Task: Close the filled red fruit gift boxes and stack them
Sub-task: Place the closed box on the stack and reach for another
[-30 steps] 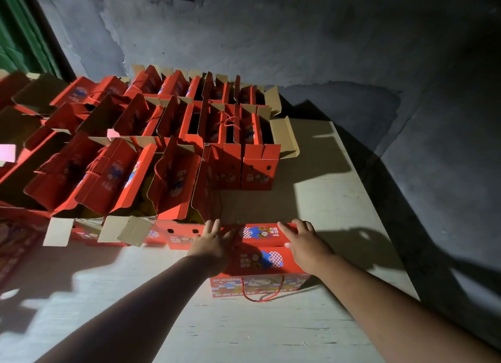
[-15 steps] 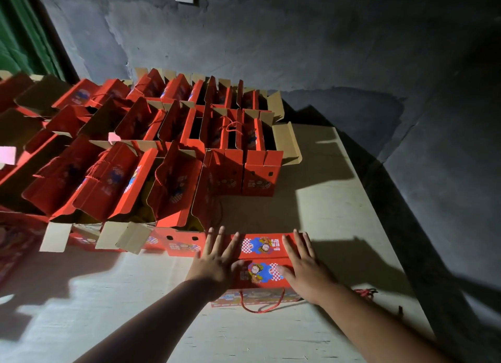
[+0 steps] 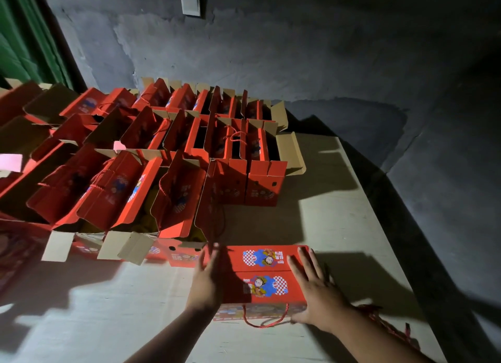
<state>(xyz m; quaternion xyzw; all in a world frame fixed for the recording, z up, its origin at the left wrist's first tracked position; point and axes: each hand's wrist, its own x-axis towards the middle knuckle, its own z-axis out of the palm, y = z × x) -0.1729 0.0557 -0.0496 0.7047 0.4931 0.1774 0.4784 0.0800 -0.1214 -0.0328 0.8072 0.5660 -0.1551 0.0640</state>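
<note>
Closed box (image 3: 260, 276): hands (image 3: 206, 281) (image 3: 315, 289) cover both ends.

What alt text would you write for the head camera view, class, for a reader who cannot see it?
Two open hands, left and right, press flat on a closed red gift box on a pale table. Behind it stand rows of open red boxes before a dark wall.
</note>
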